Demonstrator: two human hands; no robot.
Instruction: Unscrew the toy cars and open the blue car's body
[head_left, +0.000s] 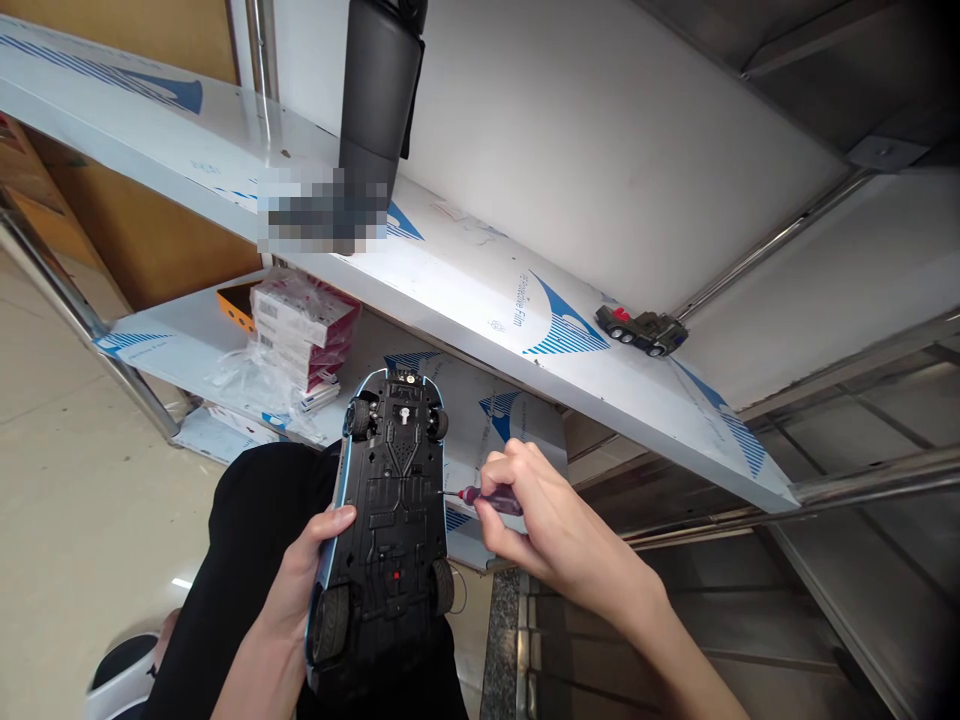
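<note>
A blue toy car point(401, 510) is held bottom up over my lap, its black underside and wheels facing me. My left hand point(304, 570) grips its left side, the thumb resting on the edge of the underside. In my right hand point(544, 520) is a small screwdriver point(499, 499) with a dark reddish, see-through handle. Its thin shaft points left, the tip close to the car's right edge; whether it touches I cannot tell. A red switch-like part point(397, 576) shows low on the underside.
A film-covered metal shelf point(480, 300) crosses in front, with a dark green toy truck point(641, 331) and a black cylindrical object point(381, 95) on it. Plastic-wrapped boxes point(304, 325) and an orange tray point(237, 304) sit on the lower shelf. Metal bars stand at the right.
</note>
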